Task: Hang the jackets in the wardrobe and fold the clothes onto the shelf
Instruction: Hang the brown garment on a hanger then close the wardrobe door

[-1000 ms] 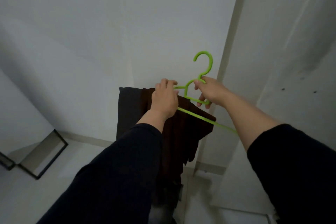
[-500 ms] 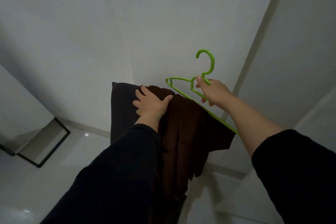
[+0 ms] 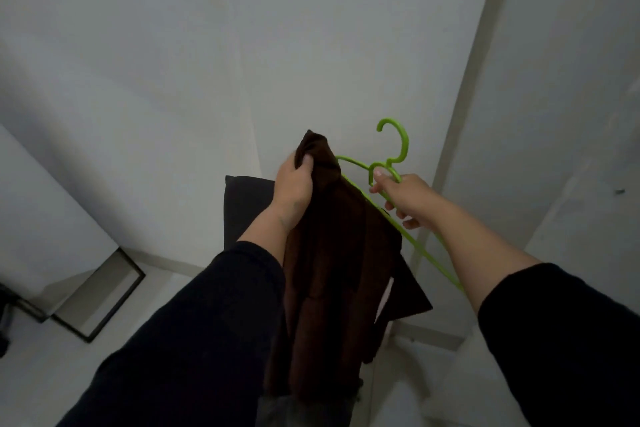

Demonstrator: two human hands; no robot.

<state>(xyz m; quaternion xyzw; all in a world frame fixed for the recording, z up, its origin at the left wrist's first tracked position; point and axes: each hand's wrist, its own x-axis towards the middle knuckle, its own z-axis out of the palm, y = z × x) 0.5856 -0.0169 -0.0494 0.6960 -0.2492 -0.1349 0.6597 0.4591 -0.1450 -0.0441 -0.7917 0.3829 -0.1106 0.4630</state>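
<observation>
Both hands work raised: left hand pinches the brown jacket by its top fold, right hand grips the green hanger neck. Dressing step; next, I judge, slide the hanger's arm inside the shoulder.

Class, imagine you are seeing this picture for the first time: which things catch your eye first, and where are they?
The bright green hanger stands out right of centre against the pale wall, held near its neck by the right hand. Just left of it, the left hand pinches the top of a dark brown garment, which drapes down the middle of the picture.
</observation>
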